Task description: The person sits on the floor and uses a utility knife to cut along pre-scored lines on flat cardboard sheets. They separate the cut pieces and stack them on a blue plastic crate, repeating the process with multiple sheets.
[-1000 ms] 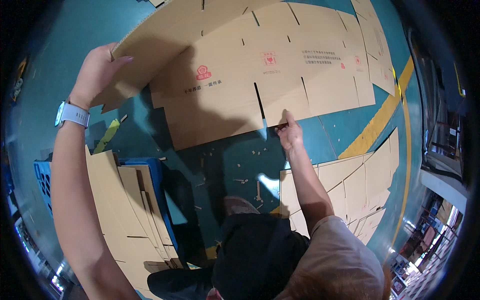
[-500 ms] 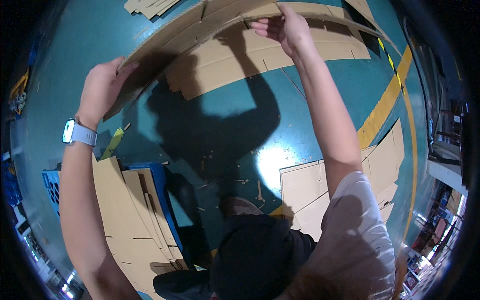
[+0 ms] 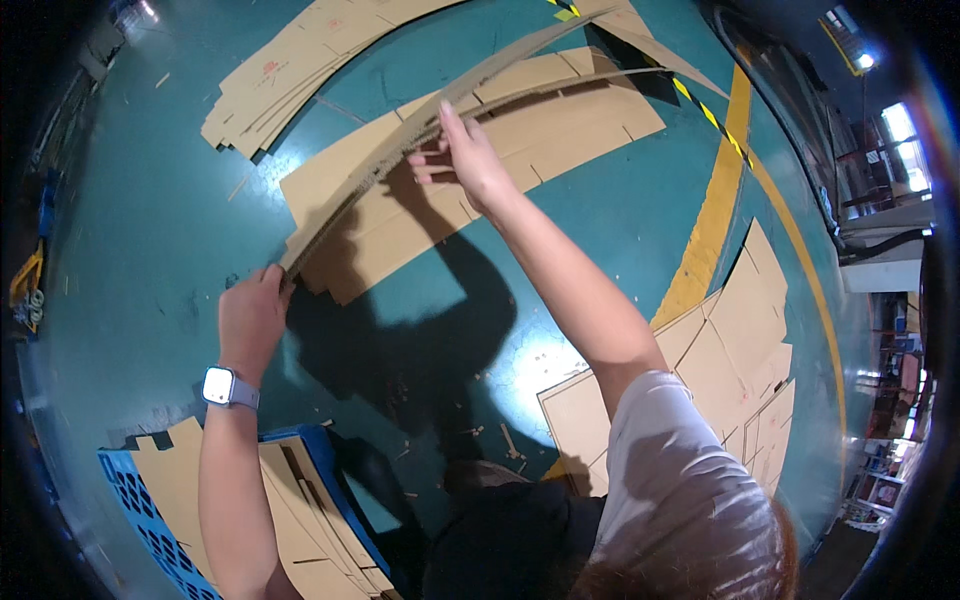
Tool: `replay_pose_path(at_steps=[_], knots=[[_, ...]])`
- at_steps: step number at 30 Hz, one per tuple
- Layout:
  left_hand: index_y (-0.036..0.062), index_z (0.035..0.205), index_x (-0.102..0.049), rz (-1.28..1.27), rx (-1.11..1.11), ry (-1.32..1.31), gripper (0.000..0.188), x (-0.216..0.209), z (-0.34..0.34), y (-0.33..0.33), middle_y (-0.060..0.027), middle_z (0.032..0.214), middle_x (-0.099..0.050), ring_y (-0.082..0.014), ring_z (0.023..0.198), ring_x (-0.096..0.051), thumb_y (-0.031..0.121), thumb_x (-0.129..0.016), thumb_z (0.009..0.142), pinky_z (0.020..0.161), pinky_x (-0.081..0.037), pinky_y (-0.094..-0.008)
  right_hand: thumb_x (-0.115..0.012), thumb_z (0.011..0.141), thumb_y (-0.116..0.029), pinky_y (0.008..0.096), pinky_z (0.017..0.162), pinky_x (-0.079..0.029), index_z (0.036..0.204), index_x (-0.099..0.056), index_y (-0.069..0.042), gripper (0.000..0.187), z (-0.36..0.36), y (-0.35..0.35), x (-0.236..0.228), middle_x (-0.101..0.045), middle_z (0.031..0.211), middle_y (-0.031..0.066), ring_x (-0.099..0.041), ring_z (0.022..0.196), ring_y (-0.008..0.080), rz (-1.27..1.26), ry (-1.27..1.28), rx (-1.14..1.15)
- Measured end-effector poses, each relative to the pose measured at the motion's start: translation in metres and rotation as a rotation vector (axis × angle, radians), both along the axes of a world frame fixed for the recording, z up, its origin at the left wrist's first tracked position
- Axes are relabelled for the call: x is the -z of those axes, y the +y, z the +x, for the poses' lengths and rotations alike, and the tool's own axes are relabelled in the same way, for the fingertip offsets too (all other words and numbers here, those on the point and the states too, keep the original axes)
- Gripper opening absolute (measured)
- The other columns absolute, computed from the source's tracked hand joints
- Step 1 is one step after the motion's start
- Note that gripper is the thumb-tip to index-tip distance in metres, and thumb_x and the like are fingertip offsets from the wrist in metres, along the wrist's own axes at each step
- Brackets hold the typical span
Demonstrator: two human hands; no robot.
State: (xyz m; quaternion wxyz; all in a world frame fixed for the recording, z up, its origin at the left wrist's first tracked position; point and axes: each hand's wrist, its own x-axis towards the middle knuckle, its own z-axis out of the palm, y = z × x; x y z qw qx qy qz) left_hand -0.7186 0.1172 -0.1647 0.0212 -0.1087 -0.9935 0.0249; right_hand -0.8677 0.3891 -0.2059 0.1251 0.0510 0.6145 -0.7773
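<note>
A long cardboard sheet (image 3: 370,165), bowed and seen nearly edge-on, slants up from left to right in front of me. At its near left end my left hand (image 3: 252,315) grips the edge, fingers closed; a watch is on that wrist. Farther along, my right hand (image 3: 462,162) has its thumb against the cardboard and its fingers spread just below the edge. Right of that hand, the cardboard parts into two edges, an upper and a lower one. Below it, a flat slotted cardboard sheet (image 3: 560,160) lies on the green floor.
A fanned cardboard stack (image 3: 300,75) lies at the far left. Lower left, a blue plastic pallet (image 3: 130,495) bears cardboard sheets (image 3: 310,500). More cardboard (image 3: 735,340) covers the floor at right, near a yellow floor line (image 3: 705,240). Small cardboard scraps (image 3: 510,440) are scattered near my foot.
The view has shifted, showing more of the far floor and stack. Both hands have come nearer with the cardboard, and the right hand has moved left along it. My left hand keeps its grip.
</note>
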Motion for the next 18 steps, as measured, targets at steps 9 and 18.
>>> replay_pose_path(at_steps=[9, 18], knots=[[0.0062, 0.082, -0.057, 0.103, 0.228, -0.138, 0.012, -0.054, 0.034, 0.050, -0.0103, 0.075, -0.061, -0.0299, 0.069, -0.062, 0.017, -0.062, 0.082, 0.058, -0.049, -0.0405, -0.032, 0.094, -0.060, 0.0425, 0.084, -0.053, 0.127, -0.036, -0.001, 0.068, 0.098, 0.096, 0.047, -0.052, 0.120, 0.0193, -0.057, 0.108, 0.0270, -0.323, -0.090, 0.247], [0.0100, 0.107, -0.062, 0.093, 0.495, -0.543, 0.031, -0.174, 0.085, 0.143, -0.0101, 0.092, -0.066, -0.0279, 0.082, -0.064, 0.025, -0.061, 0.080, 0.069, -0.051, -0.0381, -0.040, 0.096, -0.045, 0.0479, 0.094, -0.044, 0.126, -0.047, -0.006, 0.049, 0.167, 0.080, 0.198, -0.056, 0.111, 0.0134, -0.053, 0.106, 0.0279, -1.168, -0.221, 0.289]])
